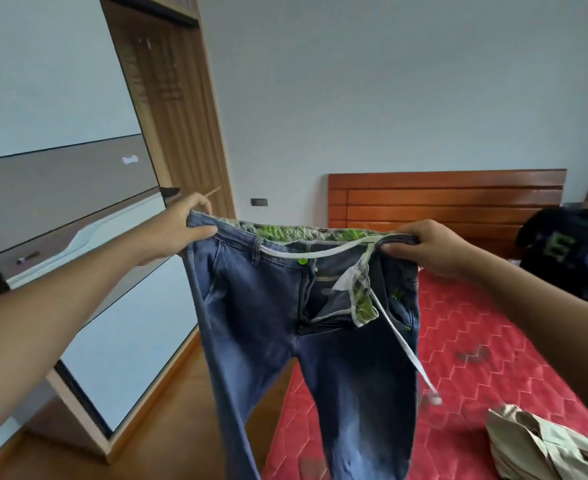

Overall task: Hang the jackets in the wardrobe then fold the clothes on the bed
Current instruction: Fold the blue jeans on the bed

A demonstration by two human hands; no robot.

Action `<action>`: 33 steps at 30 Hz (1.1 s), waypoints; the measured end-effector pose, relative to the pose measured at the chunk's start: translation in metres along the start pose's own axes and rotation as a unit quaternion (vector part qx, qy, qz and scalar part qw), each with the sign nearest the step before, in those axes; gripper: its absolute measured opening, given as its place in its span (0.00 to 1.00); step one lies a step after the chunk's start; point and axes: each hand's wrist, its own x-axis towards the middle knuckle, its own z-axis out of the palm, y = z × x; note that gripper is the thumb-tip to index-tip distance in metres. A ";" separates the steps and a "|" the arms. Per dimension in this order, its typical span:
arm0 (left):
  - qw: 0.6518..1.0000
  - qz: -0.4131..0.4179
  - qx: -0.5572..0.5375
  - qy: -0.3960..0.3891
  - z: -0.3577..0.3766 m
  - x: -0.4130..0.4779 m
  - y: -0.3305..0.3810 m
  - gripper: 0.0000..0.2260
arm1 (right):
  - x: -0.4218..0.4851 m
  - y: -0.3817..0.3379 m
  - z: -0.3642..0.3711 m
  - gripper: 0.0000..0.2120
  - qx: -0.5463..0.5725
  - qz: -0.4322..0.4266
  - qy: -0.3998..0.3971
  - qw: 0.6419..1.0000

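Along the left wall stands the wardrobe (77, 202), its doors closed. Beside it is the bed (493, 341); a second person (569, 251) sits at its far right corner. The jeans (268, 306) hang in the air above the bed's left edge, legs dangling, fly open with the flap turned out. A crumpled beige garment (535, 445) lies toward the bed's near right side.

The left hand (178, 230) pinches one waistband corner between thumb and curled fingers. The right hand (427, 247) pinches the other the same way.

A white drawstring (403, 344) trails loose. Likely trouble:
- The legs could land half off the left edge and pull the jeans to the floor.
- The turned-out flap could make a lumpy fold.
- The drawstring could get trapped inside the fold.
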 end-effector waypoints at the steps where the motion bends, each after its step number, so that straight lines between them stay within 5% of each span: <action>1: 1.000 0.011 0.024 -0.002 0.002 0.000 0.000 0.08 | 0.000 -0.004 -0.004 0.09 -0.044 -0.018 0.005 0.999; 7: 0.991 0.093 0.090 0.014 0.028 0.009 0.007 0.08 | -0.003 -0.005 -0.014 0.08 -0.074 -0.025 0.011 0.997; 12: 0.988 0.112 0.108 -0.008 0.036 0.016 0.009 0.12 | -0.010 -0.004 -0.031 0.23 -0.038 -0.005 0.021 0.999; 20: 0.978 0.146 0.131 -0.073 0.053 0.026 0.020 0.14 | -0.022 -0.005 -0.039 0.26 0.037 -0.002 0.061 0.997; 26: 0.971 0.155 0.162 -0.090 0.067 0.034 0.018 0.12 | -0.028 -0.002 -0.044 0.35 -0.144 -0.016 0.017 0.989; 33: 0.961 0.156 0.208 -0.090 0.070 0.038 0.023 0.11 | -0.039 0.008 -0.049 0.29 -0.259 -0.011 -0.058 0.964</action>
